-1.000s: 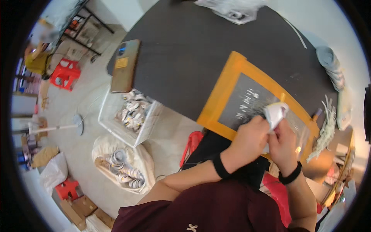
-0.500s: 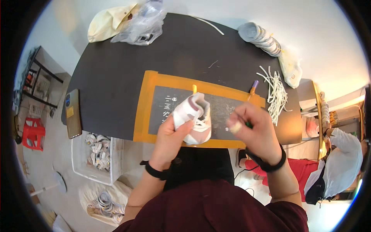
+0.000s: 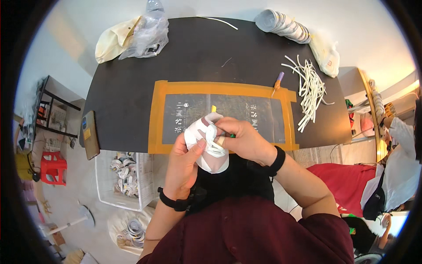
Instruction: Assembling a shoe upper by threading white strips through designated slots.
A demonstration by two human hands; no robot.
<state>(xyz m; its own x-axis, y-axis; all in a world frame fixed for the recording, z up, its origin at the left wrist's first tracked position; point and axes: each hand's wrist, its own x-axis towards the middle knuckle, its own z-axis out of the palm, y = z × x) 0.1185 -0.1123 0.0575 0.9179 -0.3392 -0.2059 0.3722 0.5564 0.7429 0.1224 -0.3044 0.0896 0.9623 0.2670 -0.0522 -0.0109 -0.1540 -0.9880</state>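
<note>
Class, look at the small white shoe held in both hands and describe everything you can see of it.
The small white shoe looks like soft fabric or leather, with a pinkish inside or sole showing at its lower end and white lace strips across it. It is held up over the near edge of the orange-bordered dark mat. The left hand cups it from the left, thumb on its side; the right hand pinches at the laces on top.

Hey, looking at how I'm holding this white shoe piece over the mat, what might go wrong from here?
The white shoe piece is held in the air by your left hand and right hand, near the table edge; if it slips, it may fall past the mat toward the floor. Your left thumb lies beside the small tool in your right hand, so a slip might nick it.
</note>
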